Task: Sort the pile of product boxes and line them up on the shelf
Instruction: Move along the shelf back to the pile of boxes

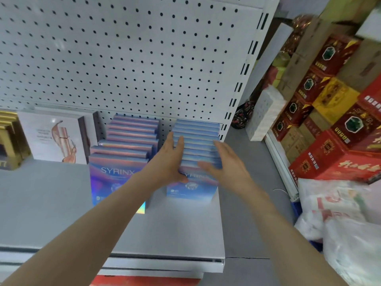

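Two rows of blue iridescent SYRINX boxes stand upright on the grey shelf (51, 203), one behind the other, running back to the pegboard. My left hand (171, 157) lies flat with straight fingers against the left side of the right row (195, 139). My right hand (224, 159) rests with straight fingers on the top right edges of the same row, near its front. The left row (127, 139) stands a little apart, and neither hand touches it. The front box of the right row is partly hidden by my hands.
A white box with a copper-coloured picture (53, 137) and gold-edged boxes (8, 139) stand at the shelf's left. Right of the shelf upright (243, 83) are stacked red and yellow cartons (329, 112), a white packet (261, 116) and plastic bags (346, 223) on the floor.
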A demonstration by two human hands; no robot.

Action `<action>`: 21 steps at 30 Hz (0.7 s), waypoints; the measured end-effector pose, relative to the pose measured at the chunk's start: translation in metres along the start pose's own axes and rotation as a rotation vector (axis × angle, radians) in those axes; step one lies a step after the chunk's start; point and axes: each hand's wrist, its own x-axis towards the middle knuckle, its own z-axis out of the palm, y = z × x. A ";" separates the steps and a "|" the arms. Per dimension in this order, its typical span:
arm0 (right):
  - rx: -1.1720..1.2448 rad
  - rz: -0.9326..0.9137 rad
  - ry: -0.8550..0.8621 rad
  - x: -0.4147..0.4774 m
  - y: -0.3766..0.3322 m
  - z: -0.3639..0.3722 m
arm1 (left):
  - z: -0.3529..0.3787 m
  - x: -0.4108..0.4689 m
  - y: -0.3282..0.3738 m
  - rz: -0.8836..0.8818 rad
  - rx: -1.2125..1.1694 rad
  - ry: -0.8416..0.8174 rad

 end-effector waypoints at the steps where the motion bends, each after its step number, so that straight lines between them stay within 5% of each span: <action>1: 0.015 0.009 0.054 0.008 -0.001 -0.007 | 0.001 0.001 0.000 0.000 0.028 -0.009; 4: -0.037 0.091 0.089 0.043 -0.005 -0.022 | 0.002 0.004 0.004 -0.016 -0.007 -0.048; 10: -0.057 0.181 -0.150 0.090 -0.002 -0.001 | 0.004 0.009 0.003 -0.021 -0.064 -0.014; 21: -0.042 0.174 -0.095 0.079 -0.004 0.001 | -0.014 0.013 0.004 -0.109 -0.222 -0.099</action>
